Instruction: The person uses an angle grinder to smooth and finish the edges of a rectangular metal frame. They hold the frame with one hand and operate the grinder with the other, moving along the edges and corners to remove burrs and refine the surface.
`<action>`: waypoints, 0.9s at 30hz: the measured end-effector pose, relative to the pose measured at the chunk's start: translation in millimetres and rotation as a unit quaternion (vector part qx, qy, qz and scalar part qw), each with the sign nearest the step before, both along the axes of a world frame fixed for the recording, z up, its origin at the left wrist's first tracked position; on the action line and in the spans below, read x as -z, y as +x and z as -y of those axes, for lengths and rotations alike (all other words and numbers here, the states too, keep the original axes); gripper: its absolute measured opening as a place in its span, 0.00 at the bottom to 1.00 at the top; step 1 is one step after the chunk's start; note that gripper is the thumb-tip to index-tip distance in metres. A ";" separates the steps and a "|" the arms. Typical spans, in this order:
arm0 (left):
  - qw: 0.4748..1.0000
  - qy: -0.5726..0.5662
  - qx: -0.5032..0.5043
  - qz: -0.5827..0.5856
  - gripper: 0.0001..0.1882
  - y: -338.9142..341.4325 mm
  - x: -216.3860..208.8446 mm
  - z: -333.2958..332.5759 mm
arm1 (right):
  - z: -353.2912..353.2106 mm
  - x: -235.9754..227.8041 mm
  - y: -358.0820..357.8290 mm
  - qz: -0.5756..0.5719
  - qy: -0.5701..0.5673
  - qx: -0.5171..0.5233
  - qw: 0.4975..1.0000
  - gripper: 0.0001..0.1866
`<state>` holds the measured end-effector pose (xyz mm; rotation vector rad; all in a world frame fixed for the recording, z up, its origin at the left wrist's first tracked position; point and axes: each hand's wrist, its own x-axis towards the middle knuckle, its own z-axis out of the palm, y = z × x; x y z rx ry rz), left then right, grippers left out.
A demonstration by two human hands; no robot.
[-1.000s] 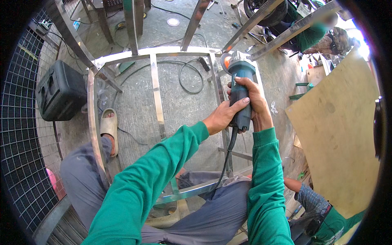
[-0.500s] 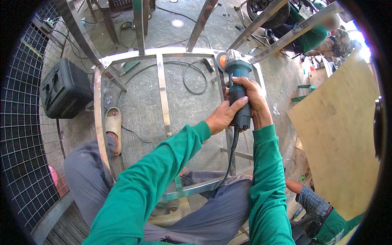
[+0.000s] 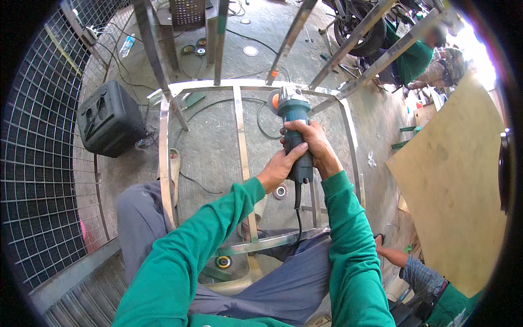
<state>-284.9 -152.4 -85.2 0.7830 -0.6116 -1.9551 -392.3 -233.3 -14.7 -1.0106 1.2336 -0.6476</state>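
A teal and grey angle grinder (image 3: 293, 117) with an orange-backed disc points away from me over a shiny steel frame (image 3: 165, 158). My right hand (image 3: 316, 146) wraps the grinder's body from the right. My left hand (image 3: 279, 168) grips the same body from below, thumb along its side. Its black cord (image 3: 298, 212) hangs down toward my lap. The disc hovers near the frame's far rail (image 3: 218, 86), beside the middle crossbar (image 3: 241, 147); contact cannot be told.
A black case (image 3: 109, 122) lies on the concrete at left beside a wire mesh panel (image 3: 38, 163). Loose discs (image 3: 281, 191) lie on the floor. A plywood sheet (image 3: 463, 185) leans at right. Another person (image 3: 430, 289) crouches at lower right; slanted steel bars (image 3: 348, 54) rise ahead.
Both hands and the grinder have shifted left and slightly toward me across the frame; the view has also tilted, so the frame's far rail sits lower in the picture.
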 end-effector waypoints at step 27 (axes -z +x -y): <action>0.991 -0.098 -0.050 0.074 0.40 31.9 16.6 2.8 | 4.2 10.1 38.0 0.019 -0.041 -0.001 0.999 0.18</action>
